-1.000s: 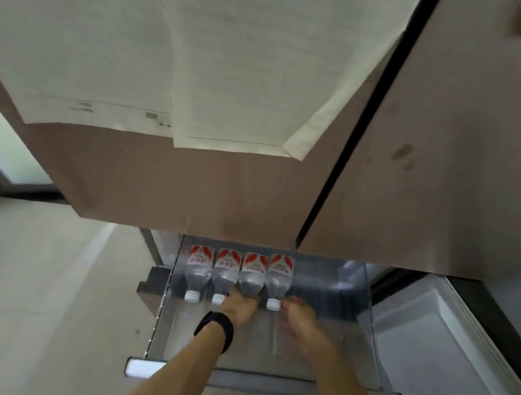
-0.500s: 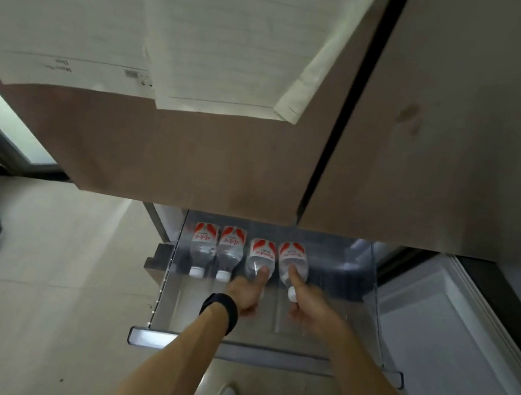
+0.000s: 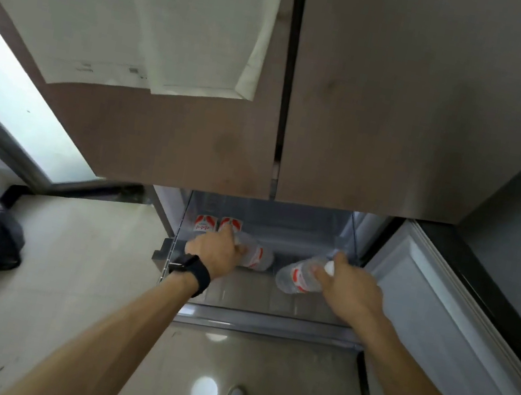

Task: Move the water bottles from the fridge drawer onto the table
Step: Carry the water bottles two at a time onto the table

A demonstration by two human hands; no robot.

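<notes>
Two bottles (image 3: pixel 295 277) have left the row (image 3: pixel 204 224); left hand (image 3: pixel 213 251) and right hand (image 3: pixel 350 291) each grip one, arms outstretched.

No legible txt: bottle labels (image 3: pixel 202 224) & fridge papers (image 3: pixel 110 14) too blurry.

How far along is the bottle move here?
Done: nothing visibly; no table is in view. In hand: the left hand grips a bottle and the right hand grips a second bottle, both within the open drawer. Left: carrying these over, plus two more bottles lying at the drawer's back.
</notes>
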